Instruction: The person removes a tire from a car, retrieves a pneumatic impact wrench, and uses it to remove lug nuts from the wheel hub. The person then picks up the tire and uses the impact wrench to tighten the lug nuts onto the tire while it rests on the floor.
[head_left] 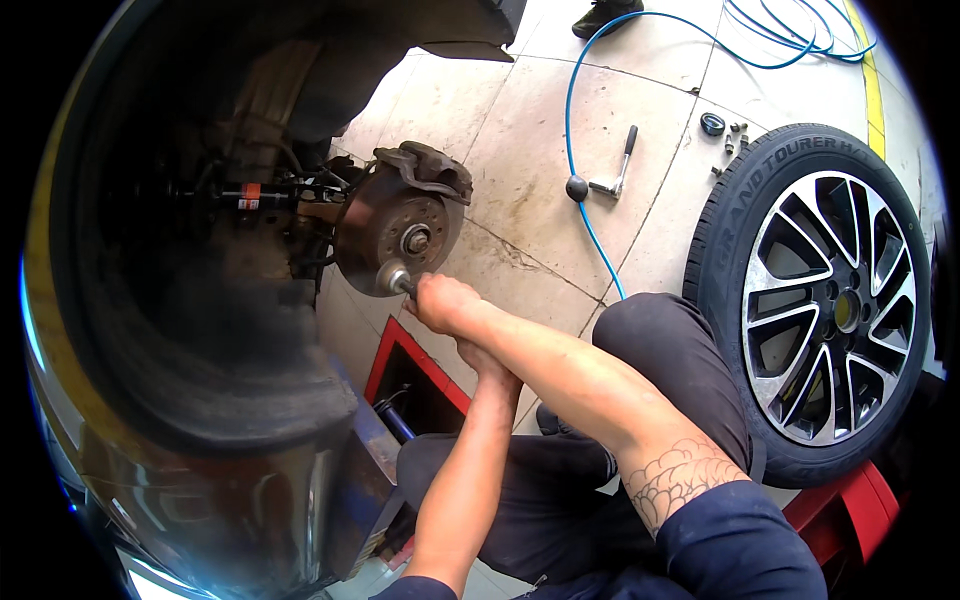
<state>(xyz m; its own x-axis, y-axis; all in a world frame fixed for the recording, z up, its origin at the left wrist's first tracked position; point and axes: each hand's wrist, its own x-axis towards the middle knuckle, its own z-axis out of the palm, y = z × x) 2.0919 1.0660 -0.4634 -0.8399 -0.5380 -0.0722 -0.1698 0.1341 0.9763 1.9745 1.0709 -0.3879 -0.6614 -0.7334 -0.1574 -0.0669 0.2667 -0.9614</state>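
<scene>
A tool with a round, cup-shaped metal head point(393, 277) reaches the lower face of a rusty brake disc point(375, 228). My right hand point(446, 303) is closed around the tool behind that head, and the tool's body is hidden in the grip. Just below and behind it is my left hand point(484, 358), pressed close to the right one. Its fingers are hidden, so I cannot see what they do. A brake caliper point(432, 172) sits over the disc's upper edge, and a hub point(416, 238) stands out at the centre.
A wheel with its tyre point(725, 262) stands at the right, beside a red stand point(850, 510). A ratchet point(622, 165), a blue hose point(572, 100), several bolts point(730, 146) and a black cap point(712, 124) lie on the tiles. Left is the wheel arch point(250, 415); below the disc, a red-edged box point(388, 350).
</scene>
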